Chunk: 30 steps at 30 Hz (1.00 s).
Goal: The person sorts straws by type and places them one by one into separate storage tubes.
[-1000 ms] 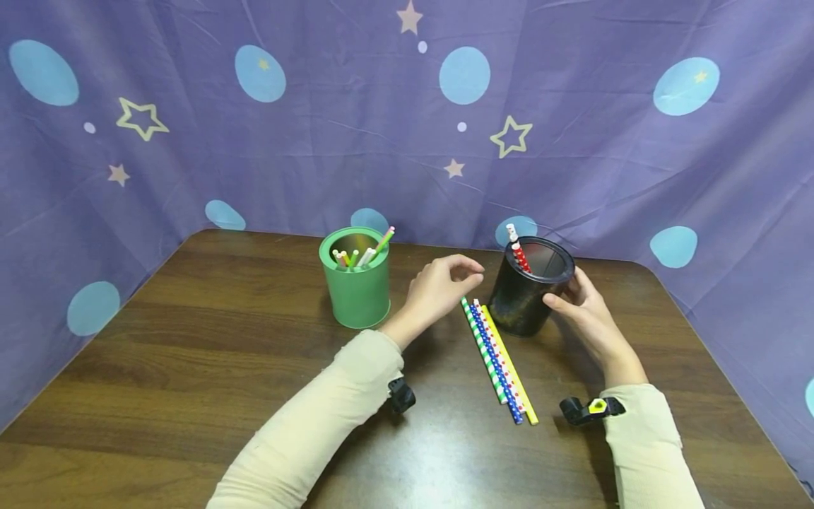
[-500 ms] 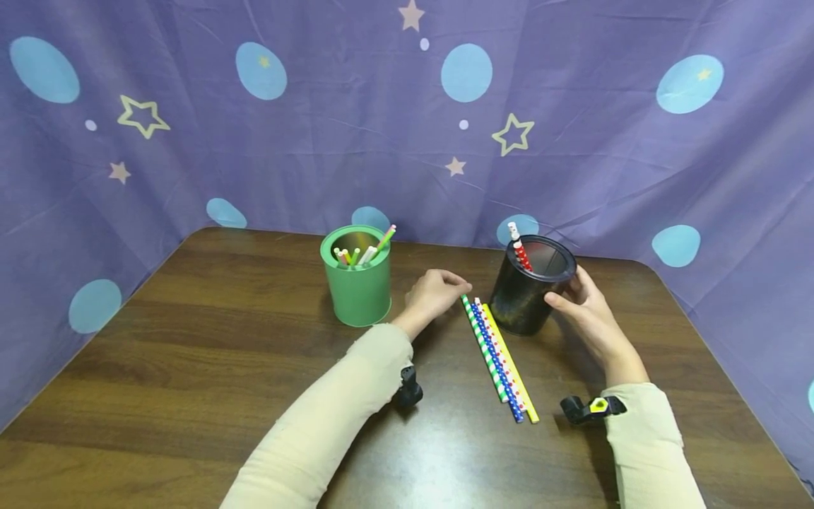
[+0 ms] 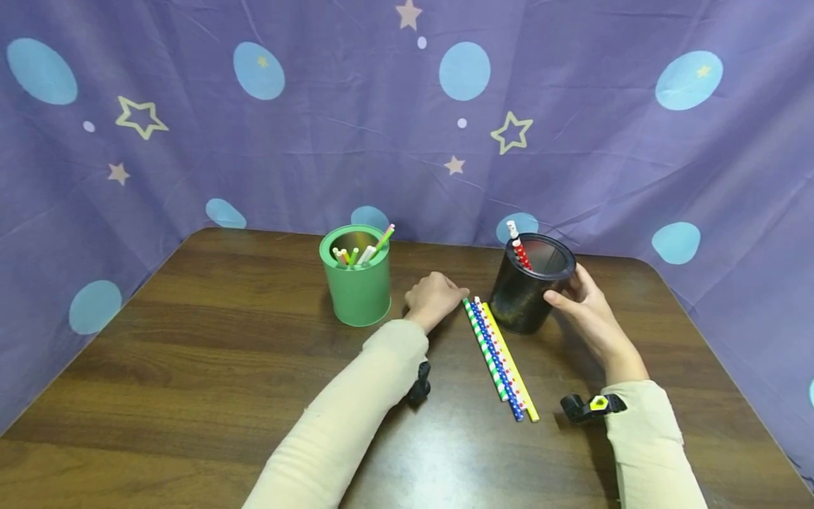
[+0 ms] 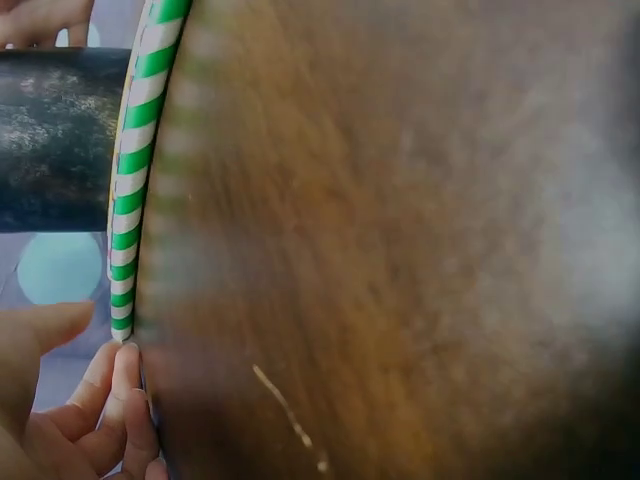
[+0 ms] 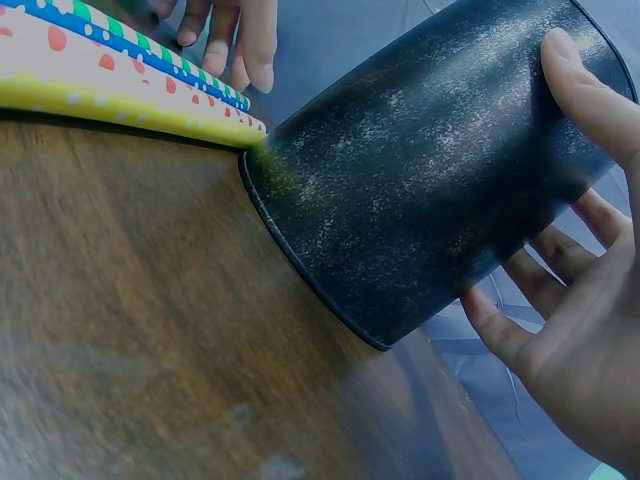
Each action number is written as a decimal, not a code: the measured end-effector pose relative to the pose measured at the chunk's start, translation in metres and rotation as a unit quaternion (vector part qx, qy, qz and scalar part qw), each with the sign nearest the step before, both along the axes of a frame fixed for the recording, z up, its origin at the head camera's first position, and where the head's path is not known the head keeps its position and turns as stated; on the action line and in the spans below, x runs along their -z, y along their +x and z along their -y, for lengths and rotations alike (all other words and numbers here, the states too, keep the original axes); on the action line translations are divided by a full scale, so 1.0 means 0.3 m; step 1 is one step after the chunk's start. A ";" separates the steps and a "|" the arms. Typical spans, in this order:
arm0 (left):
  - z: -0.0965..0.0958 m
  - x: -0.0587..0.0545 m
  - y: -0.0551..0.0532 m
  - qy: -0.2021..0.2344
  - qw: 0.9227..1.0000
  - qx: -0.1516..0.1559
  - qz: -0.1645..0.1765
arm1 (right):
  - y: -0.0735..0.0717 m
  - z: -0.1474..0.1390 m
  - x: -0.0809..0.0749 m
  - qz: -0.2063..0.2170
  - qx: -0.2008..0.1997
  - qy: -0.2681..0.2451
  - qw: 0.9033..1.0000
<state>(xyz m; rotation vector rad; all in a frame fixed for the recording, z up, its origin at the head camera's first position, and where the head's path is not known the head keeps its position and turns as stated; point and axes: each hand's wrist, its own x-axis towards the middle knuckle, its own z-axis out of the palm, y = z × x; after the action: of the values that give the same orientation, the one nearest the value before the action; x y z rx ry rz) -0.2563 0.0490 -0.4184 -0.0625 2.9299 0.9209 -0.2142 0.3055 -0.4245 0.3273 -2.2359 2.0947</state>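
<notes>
Several patterned paper straws lie side by side on the table: a green-striped straw [image 3: 487,353], a blue dotted straw [image 3: 514,403], a white one with red dots and a yellow straw [image 3: 518,375]. My left hand [image 3: 435,297] is at their far end; in the left wrist view its fingertips [image 4: 126,362] touch the tip of the green-striped straw, with the thumb apart. My right hand [image 3: 591,318] holds the black can [image 3: 521,300] by its right side, thumb in front and fingers behind. A red dotted straw [image 3: 522,256] and a white-tipped one stick out of the can.
A green can [image 3: 360,293] with several straws in it stands left of my left hand. The brown wooden table [image 3: 191,367] ends at the back against a purple curtain [image 3: 356,106].
My left hand has come down and slightly nearer to the far tip of the green-striped straw, its fingers now at that tip. The right hand and the black can have stayed in place.
</notes>
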 end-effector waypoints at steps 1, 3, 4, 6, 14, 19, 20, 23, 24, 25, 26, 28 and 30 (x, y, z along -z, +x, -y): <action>-0.003 0.001 -0.002 -0.007 1.000 -0.001 -0.002 | -0.001 0.000 -0.001 -0.001 0.000 0.000 1.000; -0.010 0.001 -0.006 -0.023 1.000 -0.001 -0.004 | -0.004 0.000 -0.004 -0.004 0.000 0.000 1.000; -0.014 0.001 -0.008 -0.033 0.999 -0.001 -0.005 | -0.005 0.000 -0.005 -0.005 0.000 0.000 1.000; -0.022 0.001 -0.011 -0.056 0.998 0.000 -0.008 | -0.006 0.000 -0.007 -0.005 0.000 0.000 1.000; -0.041 0.007 -0.016 -0.119 0.993 0.008 -0.020 | -0.005 0.001 -0.008 -0.003 0.000 0.004 1.000; -0.045 0.012 -0.015 -0.148 0.988 0.021 -0.025 | -0.004 0.000 -0.007 -0.003 0.000 0.003 1.000; -0.046 0.013 -0.014 -0.155 0.987 0.026 -0.026 | -0.004 0.000 -0.007 -0.004 0.000 0.004 1.000; -0.046 0.019 -0.014 -0.168 0.985 0.036 -0.033 | -0.002 0.000 -0.005 -0.001 -0.002 0.002 1.000; -0.045 0.021 -0.014 -0.165 0.985 0.036 -0.034 | -0.002 0.001 -0.004 -0.001 -0.002 0.002 1.000; -0.043 0.023 -0.014 -0.161 0.986 0.035 -0.036 | -0.001 0.001 -0.003 0.000 -0.003 0.000 1.000; -0.041 0.024 -0.014 -0.155 0.987 0.033 -0.036 | -0.001 0.001 -0.002 0.000 -0.004 -0.003 1.000; -0.035 0.025 -0.013 -0.141 0.989 0.027 -0.032 | -0.001 0.000 0.001 -0.001 -0.006 -0.006 1.000; -0.029 0.021 -0.010 -0.125 0.992 0.023 -0.027 | -0.001 0.000 0.003 -0.003 -0.006 -0.008 1.000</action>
<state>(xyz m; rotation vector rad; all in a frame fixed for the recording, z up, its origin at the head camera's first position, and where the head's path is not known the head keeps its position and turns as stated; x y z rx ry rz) -0.2593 0.0577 -0.4248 0.0162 3.0646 0.5547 -0.2144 0.3053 -0.4254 0.3465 -2.2184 2.1144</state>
